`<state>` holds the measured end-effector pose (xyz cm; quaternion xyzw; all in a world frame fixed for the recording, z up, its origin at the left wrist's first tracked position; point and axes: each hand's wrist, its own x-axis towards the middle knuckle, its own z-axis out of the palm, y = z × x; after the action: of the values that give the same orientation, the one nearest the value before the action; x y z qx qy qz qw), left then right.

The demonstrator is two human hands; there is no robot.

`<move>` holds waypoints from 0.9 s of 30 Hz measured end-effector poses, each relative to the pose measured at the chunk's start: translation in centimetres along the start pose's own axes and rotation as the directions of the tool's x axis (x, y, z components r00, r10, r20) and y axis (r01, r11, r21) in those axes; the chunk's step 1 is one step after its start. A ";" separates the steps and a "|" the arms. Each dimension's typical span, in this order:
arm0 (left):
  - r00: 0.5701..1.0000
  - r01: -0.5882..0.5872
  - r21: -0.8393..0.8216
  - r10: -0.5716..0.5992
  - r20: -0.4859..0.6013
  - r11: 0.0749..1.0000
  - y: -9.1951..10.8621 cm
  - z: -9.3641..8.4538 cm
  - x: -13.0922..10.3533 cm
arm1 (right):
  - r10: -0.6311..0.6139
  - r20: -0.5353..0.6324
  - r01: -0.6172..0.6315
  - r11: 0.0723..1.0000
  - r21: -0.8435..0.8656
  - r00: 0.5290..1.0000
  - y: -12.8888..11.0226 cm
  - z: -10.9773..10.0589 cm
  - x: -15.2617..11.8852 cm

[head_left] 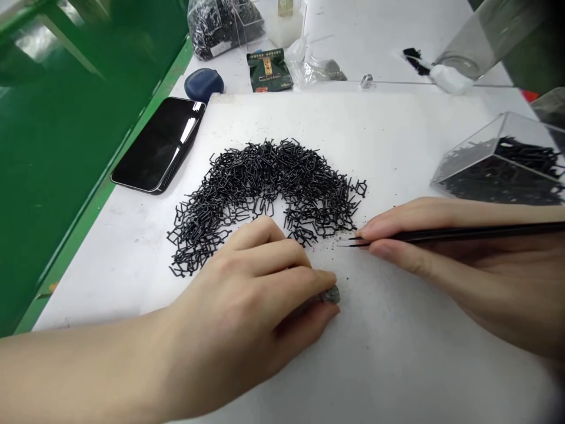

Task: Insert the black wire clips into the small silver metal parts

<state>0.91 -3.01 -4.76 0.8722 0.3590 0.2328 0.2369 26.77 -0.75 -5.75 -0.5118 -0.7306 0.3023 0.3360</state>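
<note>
Centrally, in the head view, an arched pile of black pieces [273,171] lies on the white table [397,359]. The left hand [247,294] pinches a grey lump [332,294] between thumb and fingers; the right hand [477,282] grips black tweezers [424,235], their tips slightly parted near the pile's right end.

Close head view, forward-down over worktop [392,353]
</note>
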 end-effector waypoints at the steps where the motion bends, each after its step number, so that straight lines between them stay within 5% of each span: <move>1: 1.000 0.005 0.006 -0.005 0.000 1.000 0.1 0.0 0.0 | 0.005 0.008 -0.005 1.000 -0.005 1.000 0.0 -0.1 0.0; 27: 1.000 0.029 -0.020 -0.029 0.011 0.999 0.0 0.1 -0.1 | 0.015 0.067 -0.028 0.978 0.207 0.998 -1.4 1.4 0.8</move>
<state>0.91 -3.07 -4.89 0.8658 0.3680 0.2282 0.2509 24.73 -0.53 -5.35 -0.4716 -0.6999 0.3972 0.3605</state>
